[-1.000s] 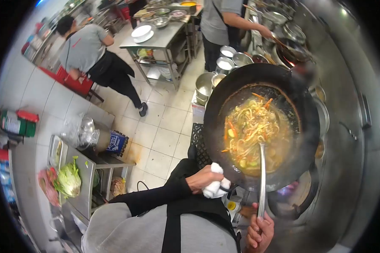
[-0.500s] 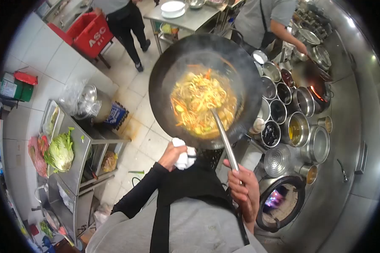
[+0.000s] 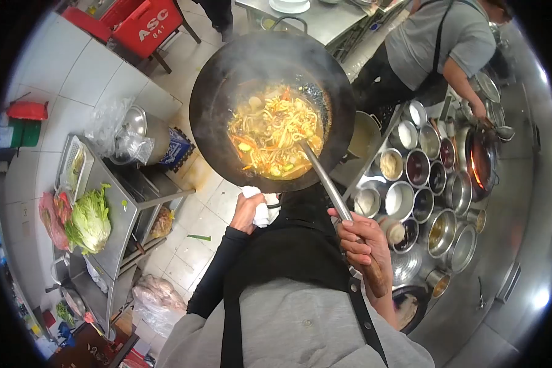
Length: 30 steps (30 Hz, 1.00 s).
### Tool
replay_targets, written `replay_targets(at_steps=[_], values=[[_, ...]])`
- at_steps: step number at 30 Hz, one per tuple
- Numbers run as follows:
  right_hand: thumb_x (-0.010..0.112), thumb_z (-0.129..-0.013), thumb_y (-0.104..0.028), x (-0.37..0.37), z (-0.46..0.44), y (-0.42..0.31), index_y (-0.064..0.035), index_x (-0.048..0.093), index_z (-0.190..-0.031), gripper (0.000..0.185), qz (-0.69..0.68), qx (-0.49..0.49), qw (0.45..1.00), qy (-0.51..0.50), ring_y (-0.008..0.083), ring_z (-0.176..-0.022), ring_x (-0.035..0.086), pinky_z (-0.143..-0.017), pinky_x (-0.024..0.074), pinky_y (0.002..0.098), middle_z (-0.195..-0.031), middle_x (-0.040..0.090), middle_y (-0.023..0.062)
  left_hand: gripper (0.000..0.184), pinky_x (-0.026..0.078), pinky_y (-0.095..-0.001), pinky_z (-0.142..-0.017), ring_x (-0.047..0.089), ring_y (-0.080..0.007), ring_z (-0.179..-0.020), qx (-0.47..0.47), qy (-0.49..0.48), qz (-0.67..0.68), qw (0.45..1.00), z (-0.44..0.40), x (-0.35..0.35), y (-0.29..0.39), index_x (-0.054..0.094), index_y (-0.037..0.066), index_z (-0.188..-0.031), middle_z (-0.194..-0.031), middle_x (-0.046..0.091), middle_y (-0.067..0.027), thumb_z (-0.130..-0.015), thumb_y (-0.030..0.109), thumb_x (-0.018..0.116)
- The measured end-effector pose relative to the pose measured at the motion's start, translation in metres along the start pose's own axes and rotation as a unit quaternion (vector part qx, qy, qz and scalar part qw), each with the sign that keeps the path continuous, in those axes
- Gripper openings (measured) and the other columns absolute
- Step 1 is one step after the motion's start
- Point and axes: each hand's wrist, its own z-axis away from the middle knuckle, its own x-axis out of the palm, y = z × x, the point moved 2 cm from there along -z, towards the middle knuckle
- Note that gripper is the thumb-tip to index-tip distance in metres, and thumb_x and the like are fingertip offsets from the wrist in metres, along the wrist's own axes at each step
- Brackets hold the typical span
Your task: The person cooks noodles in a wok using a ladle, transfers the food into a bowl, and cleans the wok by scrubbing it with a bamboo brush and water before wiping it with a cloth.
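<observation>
My left hand (image 3: 247,211) is closed around a folded white cloth (image 3: 262,216) at the near rim of a large black wok (image 3: 211,116), with the wok's small loop handle showing beside the cloth. The wok is held up in front of my apron. Noodles (image 3: 282,126) with carrot strips and green pieces lie in brownish sauce inside it, steaming. My right hand (image 3: 365,239) grips a long-handled metal utensil (image 3: 328,183) with a wooden end. Its head is buried in the noodles, so I cannot tell whether it is a ladle or a spatula.
Several metal pots of sauces and seasonings (image 3: 400,200) line the stove at right. Another person (image 3: 435,43) works behind them at a lit burner (image 3: 474,161). A steel table at left bears a lettuce (image 3: 91,221). A red crate (image 3: 144,27) stands at the back left.
The wok has shifted left and up in the view as the view turned. The noodles have spread rightward around the utensil. The other person now appears farther right, holding a ladle over the burner.
</observation>
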Motion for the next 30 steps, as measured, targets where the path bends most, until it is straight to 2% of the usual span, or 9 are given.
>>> replay_targets(at_steps=[5, 8, 12, 17, 22, 23, 27, 28, 30], values=[[0.056, -0.101, -0.003, 0.038, -0.071, -0.078, 0.0096, 0.053, -0.137, 0.038, 0.057, 0.004, 0.998, 0.0, 0.0006, -0.042, 0.036, -0.03, 0.0316, 0.0181, -0.071, 0.046, 0.0009, 0.008, 0.049, -0.0322, -0.058, 0.065, -0.0167, -0.069, 0.007, 0.056, 0.057, 0.997, -0.053, 0.049, 0.085, 0.062, 0.0, -0.085, -0.08, 0.066, -0.0075, -0.079, 0.002, 0.058], [0.057, -0.101, -0.003, 0.057, -0.118, -0.129, 0.0086, 0.054, -0.135, 0.037, 0.093, 0.005, 0.996, -0.016, 0.0016, -0.042, 0.037, -0.032, 0.0315, 0.0195, -0.071, 0.048, 0.0012, 0.012, 0.052, -0.0321, -0.063, 0.068, -0.0192, -0.073, 0.029, 0.037, 0.024, 0.999, -0.129, 0.021, 0.088, 0.063, -0.002, -0.089, -0.084, 0.068, -0.0099, -0.079, 0.002, 0.058], [0.059, -0.1, -0.003, 0.099, -0.177, -0.197, 0.0076, 0.056, -0.133, 0.035, 0.107, -0.001, 0.993, -0.046, 0.0011, -0.042, 0.038, -0.032, 0.0318, 0.0198, -0.071, 0.048, 0.0006, 0.006, 0.059, -0.0338, -0.071, 0.073, -0.0238, -0.081, 0.004, 0.016, 0.107, 0.994, -0.179, 0.058, 0.17, 0.059, 0.0, -0.085, -0.092, 0.072, -0.0149, -0.08, 0.001, 0.056], [0.059, -0.1, -0.005, 0.154, -0.239, -0.275, 0.0077, 0.055, -0.135, 0.037, 0.125, 0.004, 0.99, -0.064, 0.0008, -0.042, 0.038, -0.032, 0.033, 0.0194, -0.071, 0.048, -0.0005, 0.007, 0.064, -0.0464, -0.075, 0.074, -0.0353, -0.082, 0.025, 0.033, 0.147, 0.988, -0.255, 0.072, 0.242, 0.055, -0.002, -0.088, -0.103, 0.071, -0.0293, -0.082, 0.001, 0.053], [0.058, -0.1, -0.004, 0.217, -0.302, -0.347, 0.0099, 0.054, -0.135, 0.038, 0.129, -0.009, 0.99, -0.063, 0.0009, -0.043, 0.037, -0.032, 0.0336, 0.02, -0.07, 0.047, -0.0011, 0.007, 0.062, -0.0377, -0.068, 0.074, -0.0286, -0.08, 0.06, 0.054, 0.125, 0.989, -0.345, 0.087, 0.323, 0.056, -0.001, -0.086, -0.101, 0.073, -0.0255, -0.08, 0.002, 0.056], [0.057, -0.1, -0.004, 0.228, -0.314, -0.354, 0.0103, 0.053, -0.135, 0.038, 0.135, -0.012, 0.989, -0.058, 0.0009, -0.043, 0.037, -0.033, 0.0337, 0.02, -0.07, 0.046, -0.0012, 0.028, 0.064, -0.0463, -0.077, 0.074, -0.0361, -0.094, 0.059, 0.007, 0.093, 0.994, -0.373, 0.068, 0.325, 0.055, -0.005, -0.108, -0.11, 0.07, -0.026, -0.083, 0.008, 0.055], [0.056, -0.099, -0.002, 0.274, -0.361, -0.392, 0.0109, 0.053, -0.134, 0.037, 0.109, -0.044, 0.992, -0.044, 0.0005, -0.043, 0.036, -0.032, 0.0316, 0.0185, -0.07, 0.047, -0.0006, 0.026, 0.063, -0.045, -0.072, 0.073, -0.0335, -0.084, 0.074, 0.004, 0.066, 0.995, -0.451, 0.075, 0.394, 0.055, -0.003, -0.104, -0.107, 0.071, -0.0242, -0.083, 0.011, 0.057], [0.056, -0.099, -0.002, 0.287, -0.37, -0.402, 0.011, 0.053, -0.133, 0.037, 0.105, -0.052, 0.992, -0.041, 0.0005, -0.043, 0.036, -0.032, 0.0311, 0.0181, -0.07, 0.047, -0.0004, 0.009, 0.061, -0.0383, -0.067, 0.073, -0.0279, -0.078, 0.071, 0.015, 0.067, 0.995, -0.471, 0.075, 0.41, 0.057, -0.001, -0.086, -0.098, 0.073, -0.023, -0.08, 0.005, 0.059], [0.055, -0.1, -0.001, 0.307, -0.39, -0.418, 0.0114, 0.052, -0.135, 0.037, 0.102, -0.05, 0.993, -0.029, 0.0004, -0.042, 0.035, -0.031, 0.0298, 0.018, -0.07, 0.046, -0.0004, 0.007, 0.06, -0.0377, -0.066, 0.072, -0.0251, -0.075, 0.099, 0.021, 0.082, 0.991, -0.491, 0.091, 0.447, 0.058, 0.0, -0.085, -0.09, 0.071, -0.0174, -0.08, 0.005, 0.06]])
